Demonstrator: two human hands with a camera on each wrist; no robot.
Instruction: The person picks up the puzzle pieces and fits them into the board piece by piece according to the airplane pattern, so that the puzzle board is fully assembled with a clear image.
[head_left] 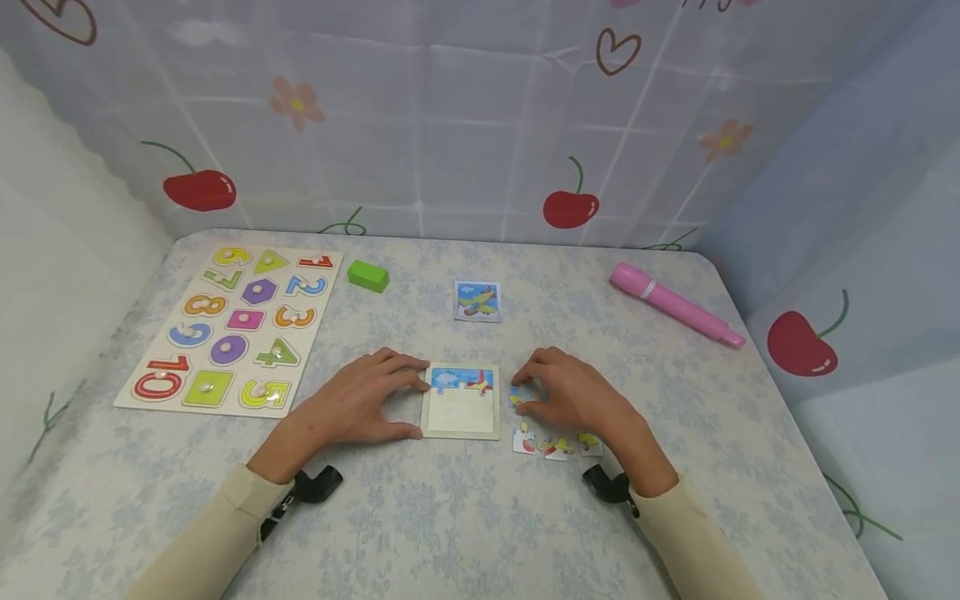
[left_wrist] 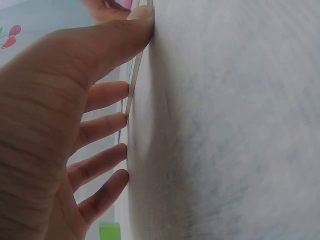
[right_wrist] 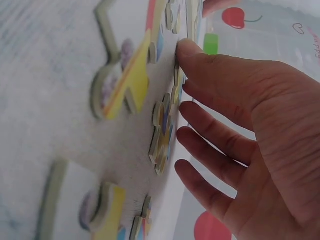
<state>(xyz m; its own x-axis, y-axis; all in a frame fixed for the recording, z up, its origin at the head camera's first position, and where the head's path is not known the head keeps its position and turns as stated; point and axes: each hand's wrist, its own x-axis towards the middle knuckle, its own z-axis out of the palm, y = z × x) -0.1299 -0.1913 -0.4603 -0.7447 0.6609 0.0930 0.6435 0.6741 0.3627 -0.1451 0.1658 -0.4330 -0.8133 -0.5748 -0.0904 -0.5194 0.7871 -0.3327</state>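
A small square puzzle tray (head_left: 461, 417) lies on the table, its top row filled with sky and red-and-yellow plane pieces. My left hand (head_left: 360, 396) rests at its left side; the thumb touches the lower left corner and the fingertips meet the edge higher up. Right of the tray, my right hand (head_left: 573, 392) pinches a blue-and-yellow puzzle piece (head_left: 519, 396) between thumb and index finger, low over the cloth. Several loose puzzle pieces (head_left: 557, 450) lie below that hand; more show up close, one with a yellow stripe (right_wrist: 135, 82), in the right wrist view.
Behind the tray lies a picture card (head_left: 477, 302) of a yellow plane. A green block (head_left: 368, 276) sits beside a number-and-shape board (head_left: 243, 321) at the left. At the back right lies a pink pen-shaped tube (head_left: 675, 305). Printed curtains (head_left: 480, 125) hang behind the table.
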